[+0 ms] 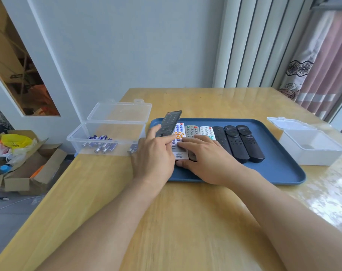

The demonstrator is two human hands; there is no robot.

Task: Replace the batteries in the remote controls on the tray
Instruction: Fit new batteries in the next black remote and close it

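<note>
Pinched between thumb and fingers of the left hand (pixel 153 159), a black remote (pixel 169 123) tilts up off the left end of the blue tray (pixel 279 173), its far end raised; that grip is curled round the remote's near end. Just beside it the right hand (pixel 207 163) lies flat with fingers fairly straight, pressing on the white remote (pixel 179 133) and the grey remote (pixel 191 130) as if to steady the row; it pinches nothing that I can see.

By my reading this is the very first step: one remote is being picked out, and no battery cover looks open. Next the lifted remote would need turning over to reach its back, which calls for a free second hand.

Further along the tray lie another white remote (pixel 207 131) and three black remotes (pixel 238 143), side by side. Left of the tray an open clear box (pixel 107 133) holds batteries (pixel 100 143); right of it, on the table (pixel 185 222), stands an open white box (pixel 311 149).

Both hands hide the near ends of the two pressed remotes, and a few batteries sit behind the left wrist. Whether the white box holds anything is hard to make out
</note>
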